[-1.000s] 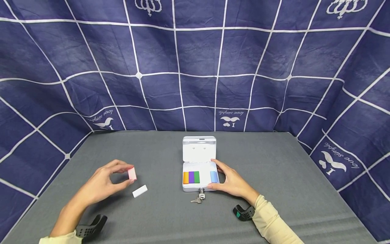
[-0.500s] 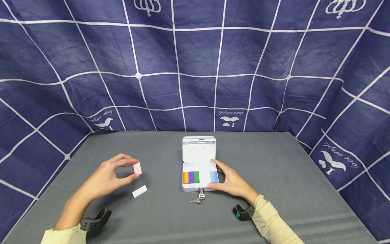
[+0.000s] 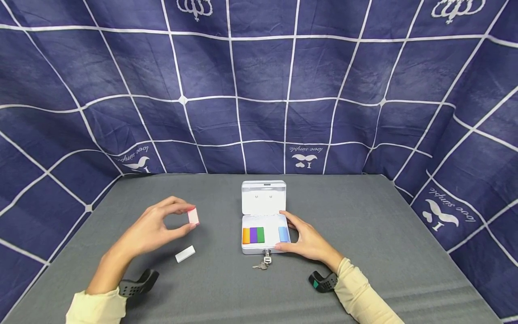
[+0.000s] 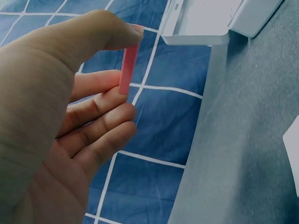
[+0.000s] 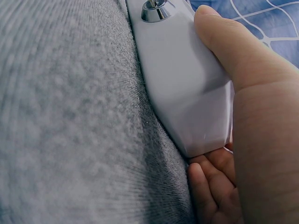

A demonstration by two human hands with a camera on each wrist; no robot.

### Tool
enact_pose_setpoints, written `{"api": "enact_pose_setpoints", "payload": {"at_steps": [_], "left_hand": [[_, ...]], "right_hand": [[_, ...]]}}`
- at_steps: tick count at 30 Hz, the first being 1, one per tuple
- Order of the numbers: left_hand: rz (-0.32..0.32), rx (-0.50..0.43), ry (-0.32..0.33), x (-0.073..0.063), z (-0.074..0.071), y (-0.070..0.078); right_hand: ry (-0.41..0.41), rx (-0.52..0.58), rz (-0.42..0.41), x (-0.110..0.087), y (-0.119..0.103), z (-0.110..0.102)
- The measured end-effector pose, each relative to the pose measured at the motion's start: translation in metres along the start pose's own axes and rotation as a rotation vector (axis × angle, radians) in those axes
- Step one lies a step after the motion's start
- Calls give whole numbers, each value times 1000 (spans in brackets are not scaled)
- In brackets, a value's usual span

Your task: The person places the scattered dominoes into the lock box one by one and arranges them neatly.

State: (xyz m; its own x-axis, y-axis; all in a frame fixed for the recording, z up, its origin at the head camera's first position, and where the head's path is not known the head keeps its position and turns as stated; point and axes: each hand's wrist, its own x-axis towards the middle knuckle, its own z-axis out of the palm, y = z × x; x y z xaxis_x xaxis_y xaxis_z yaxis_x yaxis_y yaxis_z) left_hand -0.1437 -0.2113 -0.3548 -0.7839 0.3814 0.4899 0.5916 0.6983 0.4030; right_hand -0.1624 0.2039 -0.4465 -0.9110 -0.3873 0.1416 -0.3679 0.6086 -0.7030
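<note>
My left hand (image 3: 151,229) pinches a thin pink block (image 3: 193,216) above the table, left of an open white metal cash box (image 3: 254,249). One broad face of the block looks pale in the head view; in the left wrist view its pink edge (image 4: 129,67) stands between thumb and fingers. Gripping the box's right side is my right hand (image 3: 308,240), thumb at the front rim and fingers round the far right corner. Inside the box, orange (image 3: 246,236), purple (image 3: 253,235) and green (image 3: 261,235) blocks lie side by side, and a light blue block (image 3: 284,234) lies at the right.
A white block (image 3: 185,254) lies on the grey table (image 3: 344,198), below my left hand. Keys (image 3: 262,266) hang from the lock at the box's front. The box's lid (image 3: 264,200) stands raised behind it. A blue gridded cloth (image 3: 263,121) walls the table's back and sides.
My left hand has moved to the right and slightly away from me with the pink block, closer to the box. My right hand and the box have stayed in place.
</note>
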Motion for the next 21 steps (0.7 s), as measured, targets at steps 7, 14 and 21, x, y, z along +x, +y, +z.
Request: {"api": "enact_pose_setpoints", "payload": {"at_steps": [7,14,21], "left_hand": [[4,-15,-11,9,5,5],[14,-37,-14,18,14,10],[35,-78,-34,26,21,17]], "right_hand": [[-2,6,12,0,-1,-1],[-4,11,20,0,-2,-1],[0,10,5,0,-2,0]]}}
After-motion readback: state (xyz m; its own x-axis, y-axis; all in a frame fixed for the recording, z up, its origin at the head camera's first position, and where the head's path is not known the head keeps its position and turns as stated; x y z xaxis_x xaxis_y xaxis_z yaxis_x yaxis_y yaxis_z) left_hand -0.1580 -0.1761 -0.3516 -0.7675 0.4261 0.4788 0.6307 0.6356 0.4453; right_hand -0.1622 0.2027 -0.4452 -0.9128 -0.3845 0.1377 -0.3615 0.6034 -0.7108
